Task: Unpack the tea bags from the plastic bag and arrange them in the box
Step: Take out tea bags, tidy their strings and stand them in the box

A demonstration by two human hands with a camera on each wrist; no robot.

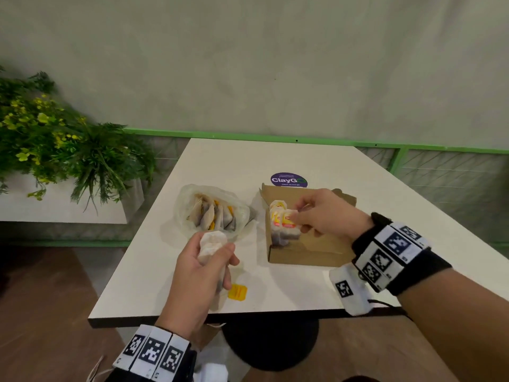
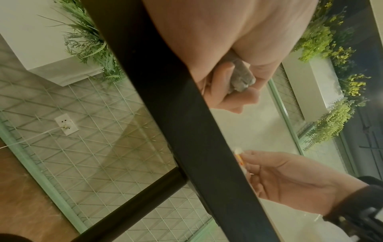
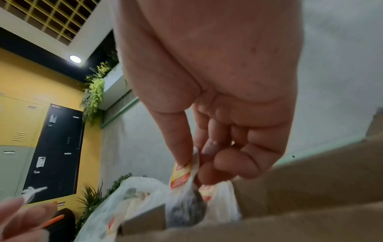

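A smooth white rectangular bench (image 1: 303,161) carries two containers side by side near its middle. Toward the left edge lies a thin, crinkled, translucent plastic bag (image 1: 190,205), open and slumped, with a row of soft paper tea bags (image 1: 212,216) inside, pale pouches darkened by the leaves within, with yellow tags among them. Just beside it, toward the right edge, sits a shallow brown cardboard box (image 1: 308,252) with raised flaps; a few tea bags (image 1: 278,230) stand packed upright against its left wall, their yellow and red tags on top. The right hand (image 1: 327,216) reaches into the box, thumb and fingertips pinching the top of one of those bags. The left hand (image 1: 203,274) is curled around a crumpled white tea bag (image 1: 210,245), held above the near edge; its yellow tag (image 1: 237,292) hangs below. A round purple sticker (image 1: 288,180) lies flat behind the box, toward the far edge
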